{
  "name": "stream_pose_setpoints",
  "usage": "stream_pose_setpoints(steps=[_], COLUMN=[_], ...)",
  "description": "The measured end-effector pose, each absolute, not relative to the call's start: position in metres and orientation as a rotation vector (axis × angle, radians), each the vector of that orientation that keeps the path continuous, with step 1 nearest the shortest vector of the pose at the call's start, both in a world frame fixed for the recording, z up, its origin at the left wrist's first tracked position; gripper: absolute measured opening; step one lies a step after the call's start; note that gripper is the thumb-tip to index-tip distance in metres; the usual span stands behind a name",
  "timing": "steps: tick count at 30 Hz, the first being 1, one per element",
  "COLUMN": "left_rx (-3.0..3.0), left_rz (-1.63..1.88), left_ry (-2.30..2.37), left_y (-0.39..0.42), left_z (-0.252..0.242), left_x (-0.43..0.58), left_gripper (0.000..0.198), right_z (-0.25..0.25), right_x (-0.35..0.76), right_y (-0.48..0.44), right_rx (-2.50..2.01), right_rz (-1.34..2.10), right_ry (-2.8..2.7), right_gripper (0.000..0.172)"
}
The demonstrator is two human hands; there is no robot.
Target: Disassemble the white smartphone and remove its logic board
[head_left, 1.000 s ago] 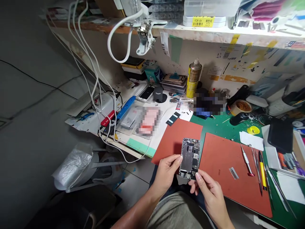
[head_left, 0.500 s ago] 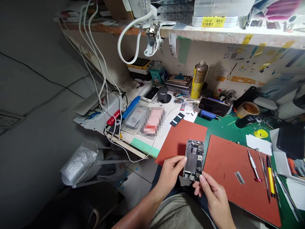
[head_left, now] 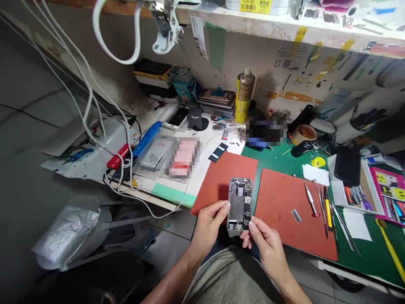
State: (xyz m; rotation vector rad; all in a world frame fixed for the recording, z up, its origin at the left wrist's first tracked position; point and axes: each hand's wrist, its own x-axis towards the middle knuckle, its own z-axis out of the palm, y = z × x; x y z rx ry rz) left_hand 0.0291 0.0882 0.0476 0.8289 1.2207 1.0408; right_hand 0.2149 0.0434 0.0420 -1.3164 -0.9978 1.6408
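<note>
Near two red mats (head_left: 295,232), the left hand (head_left: 207,221) pinches an opened phone (head_left: 236,207) (circuitry (head_left: 247,200) bared). The right hand (head_left: 268,241) pinches its corner.

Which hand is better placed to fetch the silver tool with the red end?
Right, probably. The right hand is nearer the silver tool and meets the opened phone at its lower right corner. The left hand pinches the phone's left edge and might support it alone.

A phone (head_left: 239,207) sits between left hand (head_left: 209,223) and right hand (head_left: 267,241); beyond them stands a spray can (head_left: 244,95), while a screwdriver (head_left: 310,199) lies on a mat (head_left: 278,198) to their right.
</note>
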Motion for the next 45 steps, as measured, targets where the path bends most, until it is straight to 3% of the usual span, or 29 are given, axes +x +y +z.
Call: stream_pose_setpoints(steps=[17, 25, 29, 35, 45], left_rx=[0.711, 0.629, 0.566, 0.507, 0.425], left_rz=[1.023, 1.056, 1.085, 1.057, 1.009], left_ry=[1.195, 1.109, 1.024, 0.94, 0.931], left_y=[0.086, 0.091, 0.099, 0.106, 0.109], left_z=[0.042, 0.055, 0.066, 0.068, 0.065], left_x=[0.03, 0.036, 0.042, 0.049, 0.053], left_gripper=[0.045, 0.042, 0.047, 0.036, 0.038], right_z=[0.051, 0.051, 0.055, 0.063, 0.07], right_x=[0.217, 0.216, 0.213, 0.204, 0.201], right_y=[0.043, 0.037, 0.032, 0.029, 0.032], right_rx=[-1.193, -1.273, -1.335, -1.321, -1.318], right_rz=[1.703, 1.555, 1.338, 1.009, 0.896], right_ry=[-0.918, -1.116, -1.345, -1.6, -1.666], right_gripper=[0.04, 0.039, 0.033, 0.026, 0.017])
